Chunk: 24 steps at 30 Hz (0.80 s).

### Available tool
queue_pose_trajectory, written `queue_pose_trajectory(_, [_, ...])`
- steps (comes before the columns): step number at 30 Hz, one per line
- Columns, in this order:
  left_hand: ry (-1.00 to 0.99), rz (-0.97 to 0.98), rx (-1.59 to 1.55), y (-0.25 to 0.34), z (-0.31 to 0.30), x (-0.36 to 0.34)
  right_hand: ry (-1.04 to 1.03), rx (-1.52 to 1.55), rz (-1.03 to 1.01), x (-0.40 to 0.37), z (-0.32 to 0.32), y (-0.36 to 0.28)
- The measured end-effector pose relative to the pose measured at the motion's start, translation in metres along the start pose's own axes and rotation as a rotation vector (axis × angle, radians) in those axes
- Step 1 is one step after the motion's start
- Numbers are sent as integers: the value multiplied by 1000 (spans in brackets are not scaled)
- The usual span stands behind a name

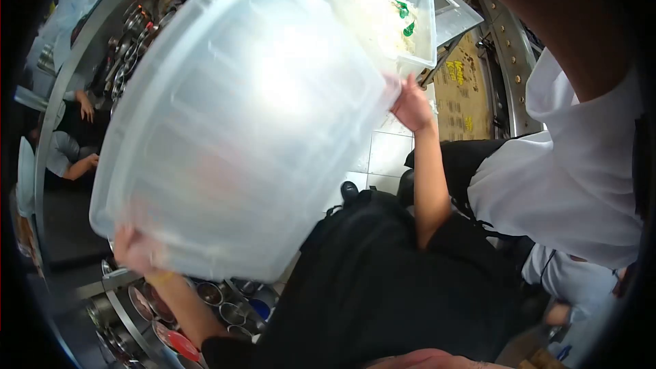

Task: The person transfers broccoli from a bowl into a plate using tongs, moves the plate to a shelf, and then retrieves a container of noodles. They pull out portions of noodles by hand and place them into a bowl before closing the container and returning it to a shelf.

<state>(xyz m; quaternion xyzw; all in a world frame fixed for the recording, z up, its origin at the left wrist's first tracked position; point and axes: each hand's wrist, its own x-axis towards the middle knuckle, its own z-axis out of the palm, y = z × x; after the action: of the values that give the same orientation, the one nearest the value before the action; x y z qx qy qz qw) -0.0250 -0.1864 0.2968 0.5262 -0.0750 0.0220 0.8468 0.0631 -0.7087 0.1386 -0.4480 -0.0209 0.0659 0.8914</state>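
A large translucent plastic lid fills the middle of the head view, tilted and raised in front of me. My left hand grips its lower left corner, slightly blurred, with the fingers partly seen through the plastic. At the right edge, my right hand is closed on the rim. Just beyond that hand stands a clear plastic bin holding white, grainy food with two green pieces in it. The lid hides part of the bin's near left side.
A person in a white shirt stands close on my right, an arm across the upper corner. Metal shelves with pots run along the left, with another person's hands beyond. Flattened cardboard lies on the tiled floor.
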Motion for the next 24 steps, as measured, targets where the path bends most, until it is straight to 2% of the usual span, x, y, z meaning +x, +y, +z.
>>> queue_pose_trajectory(1, [-11,69,-46,-20,-6,20,-100,50,-58,1,-4,-18])
queue_pose_trajectory(2, [-336,524,373,-46,-1,47,-201,102,-112,1,-4,-31])
queue_pose_trajectory(3, [-337,643,411,-62,3,84,76,9,-184,3,-2,-43])
queue_pose_trajectory(4, [-221,592,232,-72,32,106,63,-4,-179,3,-3,-49])
queue_pose_trajectory(5, [-240,876,506,-75,62,133,94,-19,-202,0,-4,-52])
queue_pose_trajectory(7, [-55,669,515,-71,114,165,129,-12,-243,-10,-2,-57])
queue_pose_trajectory(8, [-116,547,425,-73,115,194,129,-17,-252,-18,-2,-58])
queue_pose_trajectory(9, [-42,648,625,-82,138,209,157,-67,-256,-26,-4,-59])
queue_pose_trajectory(10, [-77,744,917,-84,165,215,187,-117,-262,-33,-5,-58])
queue_pose_trajectory(11, [-121,1033,1144,-97,176,238,231,-120,-283,-42,-4,-55])
queue_pose_trajectory(12, [-322,935,1133,-96,208,242,242,-128,-292,-51,-5,-53])
queue_pose_trajectory(14, [-345,1020,1202,-128,246,264,365,-213,-281,-69,-6,-48])
queue_pose_trajectory(16, [-414,1234,1232,-168,282,287,485,-254,-280,-86,-2,-46])
queue_pose_trajectory(18, [-558,1148,1283,-200,322,289,564,-294,-299,-100,1,-43])
queue_pose_trajectory(19, [-664,1190,1330,-232,337,302,626,-346,-304,-108,3,-40])
queue_pose_trajectory(20, [-728,1126,1300,-252,354,300,689,-394,-304,-113,4,-36])
queue_pose_trajectory(21, [-776,1059,1422,-270,369,293,720,-386,-317,-119,5,-30])
queue_pose_trajectory(22, [-939,925,1532,-277,380,281,743,-377,-321,-124,6,-24])
queue_pose_trajectory(24, [-1028,921,1514,-314,378,264,758,-338,-299,-139,7,-16])
